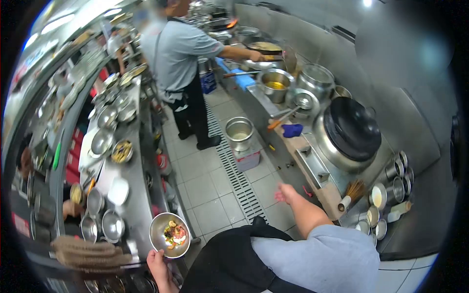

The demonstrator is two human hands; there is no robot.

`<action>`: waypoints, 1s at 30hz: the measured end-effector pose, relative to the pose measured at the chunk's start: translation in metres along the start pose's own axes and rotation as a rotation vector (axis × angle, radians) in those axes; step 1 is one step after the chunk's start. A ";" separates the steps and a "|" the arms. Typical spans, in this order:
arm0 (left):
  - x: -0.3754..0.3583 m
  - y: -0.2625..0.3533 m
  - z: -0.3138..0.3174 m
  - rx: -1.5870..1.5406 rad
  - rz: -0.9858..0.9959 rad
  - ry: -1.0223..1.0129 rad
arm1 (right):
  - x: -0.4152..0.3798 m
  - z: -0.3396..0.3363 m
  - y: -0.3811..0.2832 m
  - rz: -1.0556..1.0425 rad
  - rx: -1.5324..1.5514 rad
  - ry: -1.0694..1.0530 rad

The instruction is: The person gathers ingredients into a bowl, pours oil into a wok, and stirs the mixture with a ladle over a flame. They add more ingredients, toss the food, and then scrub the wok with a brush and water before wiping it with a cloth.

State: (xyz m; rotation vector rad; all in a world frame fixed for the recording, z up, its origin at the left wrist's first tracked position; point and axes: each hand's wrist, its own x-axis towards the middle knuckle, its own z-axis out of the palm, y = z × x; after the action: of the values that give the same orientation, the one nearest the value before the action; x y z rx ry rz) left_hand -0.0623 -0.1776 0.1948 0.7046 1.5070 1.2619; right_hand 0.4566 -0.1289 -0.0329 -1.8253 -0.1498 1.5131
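Observation:
My left hand (157,266) grips the near rim of a steel mixing bowl (157,230) beside the left counter's edge. Chopped food (175,235) in pink, green, yellow and dark pieces lies in it. My right hand (283,193) is held out over the floor with loosely spread fingers and nothing in it. Closest to that hand is the stove's front ledge, with a bamboo brush (352,193) on it. A large black wok (352,129) sits tilted on the burner to the right.
A co-worker (183,58) stands ahead at the stove, one arm reaching to a pan. A steel pot (239,134) stands on a box in the aisle, by the floor drain (234,178). Several metal bowls (113,226) line the left counter. Steel containers (398,188) stand at right.

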 end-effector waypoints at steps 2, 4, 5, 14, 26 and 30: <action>0.000 0.012 0.046 0.025 -0.026 -0.049 | -0.007 -0.012 -0.044 -0.044 0.179 -0.053; 0.017 0.013 0.091 0.013 -0.063 -0.139 | 0.016 -0.003 -0.084 -0.133 0.270 -0.089; 0.029 0.010 0.097 0.034 -0.089 -0.230 | 0.031 0.004 -0.106 -0.168 0.310 -0.098; 0.066 0.018 0.231 0.156 -0.163 -0.341 | 0.089 0.027 -0.245 -0.174 1.025 -0.149; 0.213 0.002 0.434 0.355 -0.232 -0.790 | 0.006 -0.112 -0.280 -0.618 -0.825 0.893; 0.246 -0.002 0.484 0.376 -0.218 -0.873 | -0.022 -0.084 -0.343 -0.490 0.167 0.358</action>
State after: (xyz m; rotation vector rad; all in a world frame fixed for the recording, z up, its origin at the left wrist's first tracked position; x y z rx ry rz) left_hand 0.3096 0.2144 0.1384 1.1156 1.0334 0.3855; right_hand 0.6477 0.0651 0.1931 -1.7324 -0.2659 0.8258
